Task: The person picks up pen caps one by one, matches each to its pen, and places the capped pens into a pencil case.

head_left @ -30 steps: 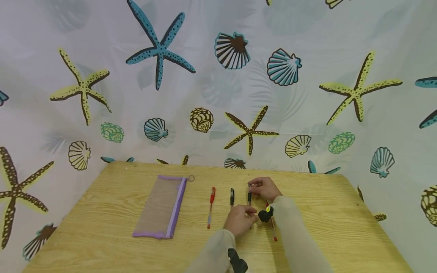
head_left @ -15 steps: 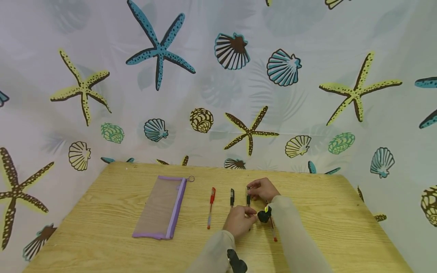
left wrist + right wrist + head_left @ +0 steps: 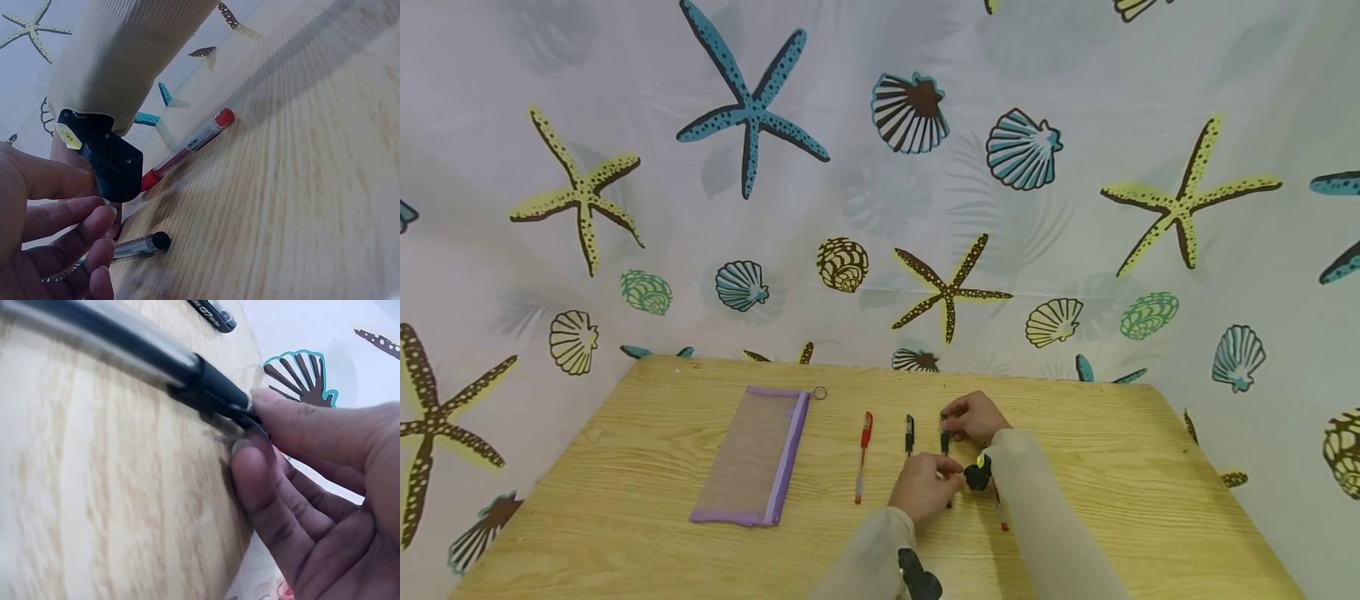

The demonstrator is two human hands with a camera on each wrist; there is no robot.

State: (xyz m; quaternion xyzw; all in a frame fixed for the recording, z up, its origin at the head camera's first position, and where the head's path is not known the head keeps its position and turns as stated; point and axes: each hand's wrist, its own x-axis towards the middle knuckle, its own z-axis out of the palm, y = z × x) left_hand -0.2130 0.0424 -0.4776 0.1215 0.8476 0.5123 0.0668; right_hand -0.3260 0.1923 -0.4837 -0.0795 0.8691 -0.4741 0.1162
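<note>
On the desk (image 3: 625,467), your right hand (image 3: 973,417) is pinching the black pen's (image 3: 945,437) cap end while your left hand (image 3: 925,487) is gripping its lower end, hiding the barrel. Four pens are showing, plus one pouch (image 3: 756,454).

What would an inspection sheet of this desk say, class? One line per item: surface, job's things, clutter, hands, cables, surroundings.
Surface: wooden table, pale grain.
Job's things: black pen held at both ends; its cap end shows in the right wrist view.
Clutter: red pen, second black pen, another red pen, purple mesh pouch.
Hands: left hand pinches the pen's near end; right hand pinches its cap end.
Cables: nothing seen.
Surroundings: starfish-and-shell curtain.
</note>
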